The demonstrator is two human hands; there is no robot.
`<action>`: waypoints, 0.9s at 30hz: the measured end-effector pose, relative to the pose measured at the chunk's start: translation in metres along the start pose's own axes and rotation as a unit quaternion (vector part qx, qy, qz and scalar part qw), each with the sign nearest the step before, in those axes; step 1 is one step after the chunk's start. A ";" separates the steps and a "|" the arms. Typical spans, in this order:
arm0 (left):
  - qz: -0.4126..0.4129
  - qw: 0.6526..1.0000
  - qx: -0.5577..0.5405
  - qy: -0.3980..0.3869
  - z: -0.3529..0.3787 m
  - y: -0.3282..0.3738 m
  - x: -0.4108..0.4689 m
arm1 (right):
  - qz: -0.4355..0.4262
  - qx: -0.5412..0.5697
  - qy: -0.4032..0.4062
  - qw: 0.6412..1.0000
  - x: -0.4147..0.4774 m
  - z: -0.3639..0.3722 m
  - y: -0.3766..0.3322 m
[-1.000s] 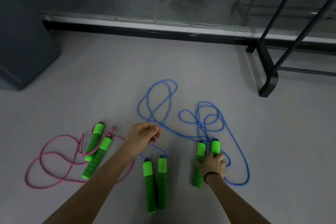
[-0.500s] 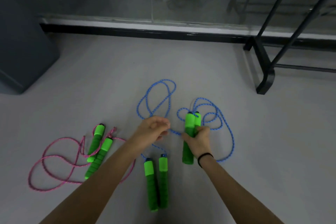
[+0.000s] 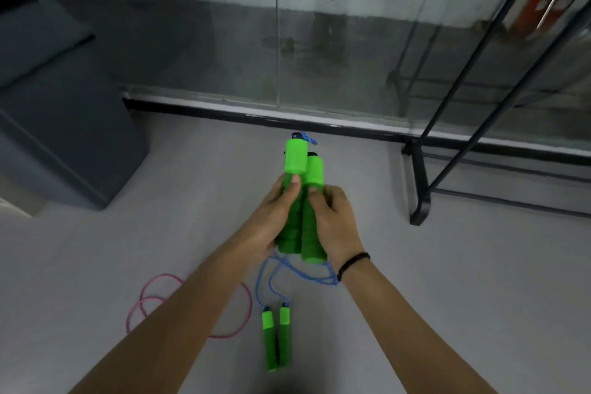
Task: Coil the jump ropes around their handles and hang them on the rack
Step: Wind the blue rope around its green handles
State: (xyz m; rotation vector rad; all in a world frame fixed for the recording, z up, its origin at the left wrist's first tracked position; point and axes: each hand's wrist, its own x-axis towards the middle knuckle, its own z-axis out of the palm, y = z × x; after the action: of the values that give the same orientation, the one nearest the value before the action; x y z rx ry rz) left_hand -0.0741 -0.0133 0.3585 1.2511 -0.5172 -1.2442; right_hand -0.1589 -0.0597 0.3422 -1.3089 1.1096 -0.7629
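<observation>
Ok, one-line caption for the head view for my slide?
Both hands, left and right, hold a green handle pair upright, blue rope trailing; second pair on the floor.

Pale grey floor [image 3: 96, 265] runs across the whole lower scene. Over on the left sits a dark grey block [image 3: 64, 125], resting flat on it. Along the back there's a glass wall [image 3: 335, 41] with a black base strip [image 3: 256, 115], and something red [image 3: 543, 9], blurred, shows top right.
</observation>
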 end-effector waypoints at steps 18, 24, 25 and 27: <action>0.001 0.972 0.163 -0.169 0.097 0.419 -0.179 | -0.182 0.090 -0.048 0.978 -0.043 -0.061 -0.431; 0.033 0.976 0.150 -0.153 0.112 0.450 -0.197 | -0.112 0.144 -0.244 0.952 -0.052 -0.043 -0.445; 0.043 0.977 0.145 -0.151 0.114 0.454 -0.200 | -0.130 0.129 -0.232 0.955 -0.056 -0.044 -0.444; 0.059 0.980 0.126 -0.140 0.117 0.463 -0.204 | -0.117 0.146 -0.211 0.959 -0.062 -0.043 -0.437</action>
State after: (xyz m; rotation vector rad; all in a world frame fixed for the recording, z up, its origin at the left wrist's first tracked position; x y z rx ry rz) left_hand -0.0493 0.0445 0.8742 1.2391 -0.9659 -1.2887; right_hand -0.1545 -0.0840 0.7848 -1.2835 0.4862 -0.7411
